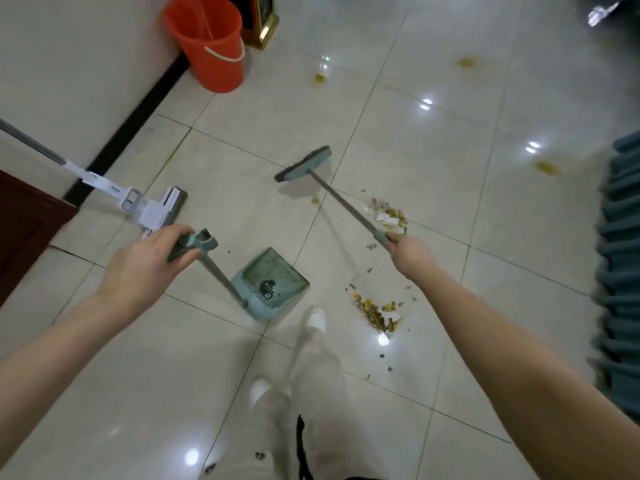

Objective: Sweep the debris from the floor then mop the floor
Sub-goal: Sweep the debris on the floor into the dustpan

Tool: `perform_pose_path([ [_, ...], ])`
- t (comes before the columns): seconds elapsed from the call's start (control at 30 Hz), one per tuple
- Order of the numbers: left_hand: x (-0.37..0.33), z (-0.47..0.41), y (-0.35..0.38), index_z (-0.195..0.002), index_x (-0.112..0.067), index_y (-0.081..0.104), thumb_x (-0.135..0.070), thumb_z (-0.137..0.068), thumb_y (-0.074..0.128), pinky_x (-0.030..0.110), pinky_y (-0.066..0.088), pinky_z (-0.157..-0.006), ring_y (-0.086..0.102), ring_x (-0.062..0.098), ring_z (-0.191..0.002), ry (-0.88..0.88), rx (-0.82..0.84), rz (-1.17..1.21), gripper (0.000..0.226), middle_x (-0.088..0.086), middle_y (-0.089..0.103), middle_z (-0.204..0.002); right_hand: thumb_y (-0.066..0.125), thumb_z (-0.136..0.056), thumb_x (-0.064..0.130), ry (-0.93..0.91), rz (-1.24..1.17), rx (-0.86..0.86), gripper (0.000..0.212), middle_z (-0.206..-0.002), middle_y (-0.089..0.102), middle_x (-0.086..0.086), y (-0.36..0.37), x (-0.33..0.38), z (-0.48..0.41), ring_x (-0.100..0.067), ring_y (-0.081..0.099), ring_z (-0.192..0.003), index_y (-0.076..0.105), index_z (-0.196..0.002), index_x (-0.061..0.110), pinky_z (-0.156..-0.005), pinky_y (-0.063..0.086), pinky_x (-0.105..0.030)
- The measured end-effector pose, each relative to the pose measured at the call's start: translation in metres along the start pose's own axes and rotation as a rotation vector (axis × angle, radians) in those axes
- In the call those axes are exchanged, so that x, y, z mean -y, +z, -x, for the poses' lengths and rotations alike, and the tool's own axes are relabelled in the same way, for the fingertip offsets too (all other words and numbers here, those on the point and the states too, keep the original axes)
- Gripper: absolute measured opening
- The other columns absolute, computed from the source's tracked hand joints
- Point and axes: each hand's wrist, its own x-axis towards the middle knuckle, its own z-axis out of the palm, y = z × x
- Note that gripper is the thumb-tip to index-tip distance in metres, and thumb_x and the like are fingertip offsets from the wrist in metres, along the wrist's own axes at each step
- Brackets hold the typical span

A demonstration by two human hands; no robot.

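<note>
While the left hand point(145, 268) is wrapped around the teal plastic grip of the dustpan point(272, 284), its fingers curled shut on it, the right hand point(410, 252) is closed around the teal end of the broom handle point(341, 202). The dustpan is a squarish teal scoop with a toothed comb along its back edge, resting on the floor point(433, 140) on a thin grey metal pole; a small dark clump lies inside it. The broom's flat teal head point(303, 164) with dark bristles sits out ahead on the glossy, pale, square tiles. Two heaps of debris, yellow crumbs mixed with white paper scraps, lie to the right: one point(389, 214) just beside the right hand, the other point(375, 310) near the dustpan and a white shoe point(316, 320). Yellowish stains point(549, 168) dot the tiles farther off. At left, a mop point(152, 206) with a white plastic head and grey pole leans toward the wall, its head near the left hand. A round orange plastic bucket point(211, 41) with a pale handle stands against the wall. Ribbed teal fabric point(620, 271), blurred, fills the right edge.
</note>
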Motion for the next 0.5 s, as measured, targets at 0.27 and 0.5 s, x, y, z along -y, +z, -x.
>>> perform_pose_path([
  [0.27, -0.017, -0.065, 0.044, -0.109, -0.013, 0.059, -0.023, -0.080, 0.073, 0.043, 0.053, -0.061, 0.065, 0.034, -0.080, 0.025, 0.045, -0.036, 0.034, 0.008, 0.068, -0.097, 0.032, -0.096, 0.005, 0.065, -0.068, 0.120, 0.043, -0.095, 0.055, -0.012, 0.013, 0.045, -0.134, -0.034, 0.061, -0.091, 0.055, -0.131, 0.015, -0.082, 0.056, -0.043],
  [0.5, -0.031, -0.090, 0.060, -0.109, -0.009, 0.060, -0.018, -0.079, 0.075, 0.042, 0.051, -0.060, 0.065, 0.036, -0.077, 0.111, 0.084, -0.029, 0.034, 0.013, 0.068, -0.097, 0.030, -0.099, 0.018, 0.135, -0.094, 0.204, 0.037, -0.090, 0.058, -0.009, 0.062, -0.019, -0.081, -0.028, 0.058, -0.077, 0.049, -0.131, 0.024, -0.063, 0.048, -0.034],
])
